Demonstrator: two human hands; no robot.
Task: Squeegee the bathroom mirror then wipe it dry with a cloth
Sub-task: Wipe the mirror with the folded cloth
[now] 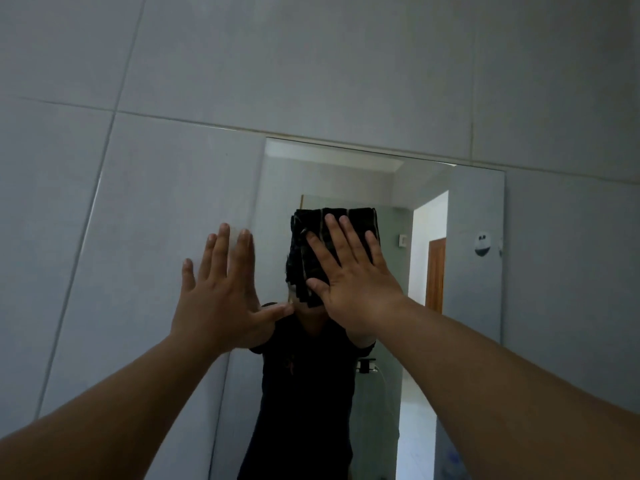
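Bare forearms reach up from the lower corners, nearest the lens, both unsleeved. Left hand (pixel 221 292): flat, all 5 fingers straight and spread, thumb angled out to the right; it grips nothing. Palm faces the smooth pale grey glazed wall tiles (pixel 104 202) at the left edge of the mirror; whether it touches the surface cannot be told.

Right hand (pixel 349 271): also flat, fingers extended and slightly fanned, not curled. It presses a folded black cloth with thin pale stripes (pixel 311 244) against the frameless rectangular wall mirror (pixel 478 299). Cloth looks soft and ribbed, folded into a thick block; it shows above and left of the fingers, with its top edge past the fingertips. Cloth sits in the upper middle of the glass, well below the mirror's top edge.

Mirror surface is glossy and flat, set flush among large tiles with thin dark grout lines. Reflected in it: a dark short-sleeved top, a bright doorway, a brown wooden door.
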